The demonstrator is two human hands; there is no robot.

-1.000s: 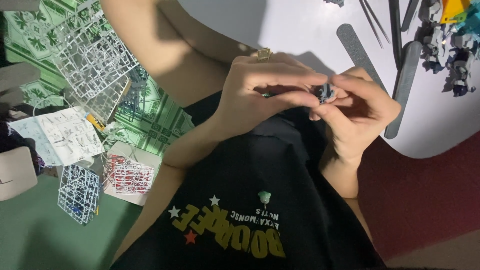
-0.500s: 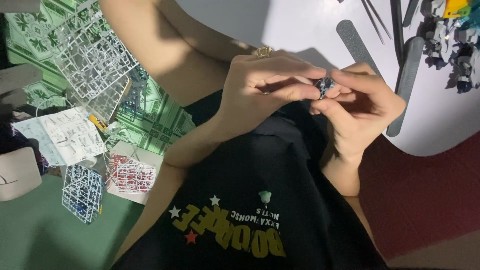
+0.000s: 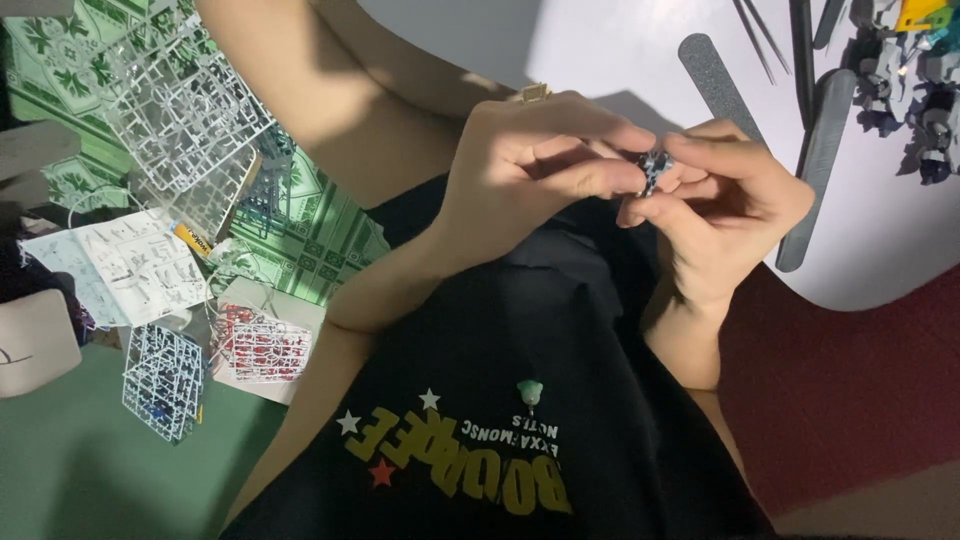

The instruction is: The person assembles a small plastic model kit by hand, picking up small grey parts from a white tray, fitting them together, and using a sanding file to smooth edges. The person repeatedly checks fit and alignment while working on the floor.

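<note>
Both hands met above the lap: the left hand (image 3: 530, 170) and right hand (image 3: 725, 215) pinched one small dark part (image 3: 655, 170) between fingertips. Files (image 3: 815, 165) lay right on the white counter (image 3: 620, 50); plastic frames (image 3: 180, 100) lay left.

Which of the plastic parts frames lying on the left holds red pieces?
The red parts frame, lying on a white sheet nearest the person's left forearm. The large parts frame up top is pale grey, and the small parts frame beside the red one is whitish.
</note>
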